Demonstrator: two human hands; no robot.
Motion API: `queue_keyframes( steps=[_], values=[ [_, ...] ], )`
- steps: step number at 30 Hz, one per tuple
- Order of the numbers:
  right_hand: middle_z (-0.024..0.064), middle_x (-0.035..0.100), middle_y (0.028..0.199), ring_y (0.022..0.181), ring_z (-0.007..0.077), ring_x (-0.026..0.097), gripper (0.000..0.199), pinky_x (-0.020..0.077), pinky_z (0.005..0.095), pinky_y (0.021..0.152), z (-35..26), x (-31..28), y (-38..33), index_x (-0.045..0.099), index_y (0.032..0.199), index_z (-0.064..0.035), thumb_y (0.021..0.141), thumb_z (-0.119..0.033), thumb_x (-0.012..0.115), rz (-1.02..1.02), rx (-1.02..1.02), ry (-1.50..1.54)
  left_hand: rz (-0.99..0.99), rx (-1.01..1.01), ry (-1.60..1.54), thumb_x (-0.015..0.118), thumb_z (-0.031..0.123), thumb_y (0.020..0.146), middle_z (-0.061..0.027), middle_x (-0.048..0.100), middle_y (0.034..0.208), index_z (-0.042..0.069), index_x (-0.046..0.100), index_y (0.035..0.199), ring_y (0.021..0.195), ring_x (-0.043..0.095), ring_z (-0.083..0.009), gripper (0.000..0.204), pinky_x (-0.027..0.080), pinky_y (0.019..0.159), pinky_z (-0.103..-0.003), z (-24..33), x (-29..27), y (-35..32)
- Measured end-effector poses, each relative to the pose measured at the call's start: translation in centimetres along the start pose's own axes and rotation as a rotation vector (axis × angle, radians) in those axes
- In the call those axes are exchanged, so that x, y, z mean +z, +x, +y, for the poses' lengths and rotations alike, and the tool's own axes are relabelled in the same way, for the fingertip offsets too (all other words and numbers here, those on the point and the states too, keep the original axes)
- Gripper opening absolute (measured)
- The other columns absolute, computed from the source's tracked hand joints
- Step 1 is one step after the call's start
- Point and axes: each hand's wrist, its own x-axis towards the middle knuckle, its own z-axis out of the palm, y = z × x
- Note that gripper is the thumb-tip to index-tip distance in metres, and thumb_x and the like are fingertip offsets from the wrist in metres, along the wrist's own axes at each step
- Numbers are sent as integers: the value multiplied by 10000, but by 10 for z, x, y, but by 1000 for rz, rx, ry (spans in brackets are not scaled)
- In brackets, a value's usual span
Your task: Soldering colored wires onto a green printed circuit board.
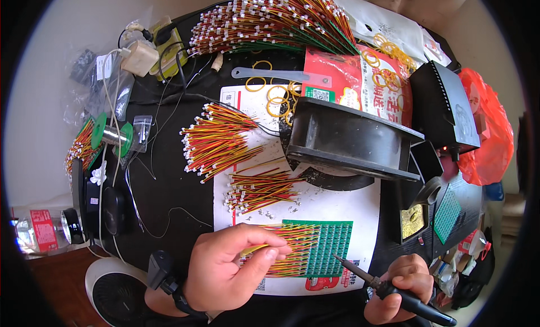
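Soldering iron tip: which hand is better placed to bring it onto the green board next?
Right. The right hand already grips the soldering iron, tip aimed at the green board. The left hand is pinching a wire lead over it.

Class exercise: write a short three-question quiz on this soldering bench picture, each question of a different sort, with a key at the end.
1. True or false: the right hand holds a soldering iron with its tip toward the green circuit board.
2. What does the left hand pinch? A) a rubber band B) a yellow wire C) a solder spool
3. Fill in: the yellow rubber bands lie loose near the top, just left of the black ____.

Key: 1 true; 2 B, the yellow wire is held at the board's wired edge; 3 fan.
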Motion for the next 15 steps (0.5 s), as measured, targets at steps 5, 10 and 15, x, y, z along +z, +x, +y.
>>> queue_keyframes(
  steps=[5,10,15],
  values=[
    [59,451,582,484,133,437,293,350,254,453,20,15,-4,499,858,-11,850,-272,631,16,-36,-14,-90,13,80,570,-71,896,-187,695,983,-76,634,1026,874,697,-203,145,570,790,-299,0,0,5],
    [51,471,571,479,132,466,279,374,241,454,16,19,-4,502,852,-16,824,-247,656,-35,-43,20,99,426,367,701,-43,788,-158,710,928,-2,694,909,798,703,-202,127,567,711,-294,-3,3,5],
    [46,472,567,470,131,466,278,373,235,450,15,17,-4,505,854,-18,814,-246,660,-56,-33,4,4,503,568,725,-67,746,-64,698,828,45,689,1007,655,694,-177,286,559,600,-260,-5,11,-3]
  ],
)
